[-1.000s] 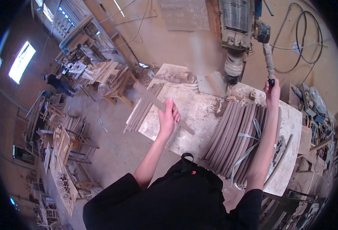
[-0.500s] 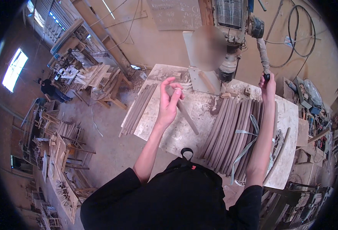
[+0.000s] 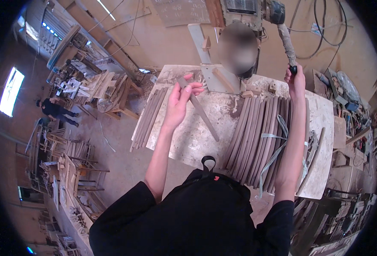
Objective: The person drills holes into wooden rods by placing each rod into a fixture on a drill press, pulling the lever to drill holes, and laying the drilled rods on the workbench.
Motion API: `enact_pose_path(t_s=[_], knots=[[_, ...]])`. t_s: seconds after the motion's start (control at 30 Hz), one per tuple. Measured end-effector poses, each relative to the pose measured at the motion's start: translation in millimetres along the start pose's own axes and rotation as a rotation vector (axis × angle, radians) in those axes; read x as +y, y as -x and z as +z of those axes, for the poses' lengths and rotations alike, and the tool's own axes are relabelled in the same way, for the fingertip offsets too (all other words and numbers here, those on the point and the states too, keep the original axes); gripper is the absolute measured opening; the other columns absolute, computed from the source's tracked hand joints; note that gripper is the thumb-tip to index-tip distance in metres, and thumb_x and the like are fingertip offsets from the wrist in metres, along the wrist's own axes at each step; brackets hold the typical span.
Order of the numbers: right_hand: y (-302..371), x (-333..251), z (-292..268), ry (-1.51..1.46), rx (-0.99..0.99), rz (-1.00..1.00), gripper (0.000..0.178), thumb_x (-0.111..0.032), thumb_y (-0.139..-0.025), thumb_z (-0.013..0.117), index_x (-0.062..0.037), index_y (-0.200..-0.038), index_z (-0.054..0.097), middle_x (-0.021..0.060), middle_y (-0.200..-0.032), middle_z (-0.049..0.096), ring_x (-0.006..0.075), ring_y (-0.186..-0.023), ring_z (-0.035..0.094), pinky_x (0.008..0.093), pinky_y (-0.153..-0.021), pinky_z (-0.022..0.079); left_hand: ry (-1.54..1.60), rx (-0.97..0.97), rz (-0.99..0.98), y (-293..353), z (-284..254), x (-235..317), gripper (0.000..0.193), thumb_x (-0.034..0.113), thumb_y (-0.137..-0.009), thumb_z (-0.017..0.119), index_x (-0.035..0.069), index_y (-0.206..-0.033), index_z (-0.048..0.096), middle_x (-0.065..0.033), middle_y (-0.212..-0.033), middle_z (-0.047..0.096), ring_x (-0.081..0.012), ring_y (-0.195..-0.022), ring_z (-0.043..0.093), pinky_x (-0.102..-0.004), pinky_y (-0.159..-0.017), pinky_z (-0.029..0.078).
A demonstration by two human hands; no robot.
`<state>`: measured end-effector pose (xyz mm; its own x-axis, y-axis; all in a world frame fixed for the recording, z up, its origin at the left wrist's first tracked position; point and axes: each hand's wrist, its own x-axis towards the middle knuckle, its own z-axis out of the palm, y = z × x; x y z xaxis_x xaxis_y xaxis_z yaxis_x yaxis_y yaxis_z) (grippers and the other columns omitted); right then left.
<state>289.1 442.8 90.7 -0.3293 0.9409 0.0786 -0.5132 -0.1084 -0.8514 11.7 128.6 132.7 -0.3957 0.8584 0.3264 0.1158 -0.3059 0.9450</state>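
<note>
Window [image 3: 12, 91] well L of worktable [image 3: 224, 111] blown out; rest of rm dimmer, soft shadow on worktable's near side. Round blurred patch [image 3: 238, 49] over worktable's far edge; fisheye bends outer lines, blk corners.

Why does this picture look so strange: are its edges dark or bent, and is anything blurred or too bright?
Head view: a fisheye lens, black around the rim, with straight edges bending; head view: the window glares almost white; head view: a round smear hides part of the machine; head view: the held stick is fairly sharp.
</note>
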Motion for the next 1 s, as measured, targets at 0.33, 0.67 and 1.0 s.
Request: enact_pose_path(t_s=[0.33,0.67,1.0], knots=[[-5.7,1.9,-0.7,0.029,-0.008,0.033,0.038,-0.037,-0.098,0.049,-0.0047,-0.085,0.063,-0.0021,-0.062,0.052,0.0064,-0.052,0.045,0.0219,-0.048,0.036,-0.502,0.022,-0.05,-49.3,-7.1,16.7,0.026,0.024,-0.102,0.056,0.0,-0.097,0.065,-0.0004,-0.076,0.063,-0.0049,-0.065,0.053,-0.0213,-0.059,0.042],[5.7,-5.2,9.2,0.075,0.065,0.038,0.037,-0.038,-0.099,0.048,-0.0047,-0.09,0.059,-0.0024,-0.063,0.05,0.0072,-0.053,0.044,0.0212,-0.05,0.036,-0.359,0.172,0.14,-98.4,34.4,-31.0,0.028,0.023,-0.103,0.054,-0.004,-0.103,0.063,-0.007,-0.083,0.068,-0.0105,-0.067,0.065,-0.0249,-0.063,0.052],[2.4,-3.8,8.0,0.052,0.052,0.038,0.036,-0.038,-0.099,0.048,-0.004,-0.091,0.06,-0.0017,-0.063,0.05,0.0076,-0.053,0.044,0.0208,-0.051,0.037,-0.191,0.24,0.131,-117.3,35.7,-57.6,0.02,0.013,-0.095,0.066,-0.003,-0.105,0.061,-0.0077,-0.085,0.068,-0.0113,-0.07,0.065,-0.0248,-0.067,0.054]])
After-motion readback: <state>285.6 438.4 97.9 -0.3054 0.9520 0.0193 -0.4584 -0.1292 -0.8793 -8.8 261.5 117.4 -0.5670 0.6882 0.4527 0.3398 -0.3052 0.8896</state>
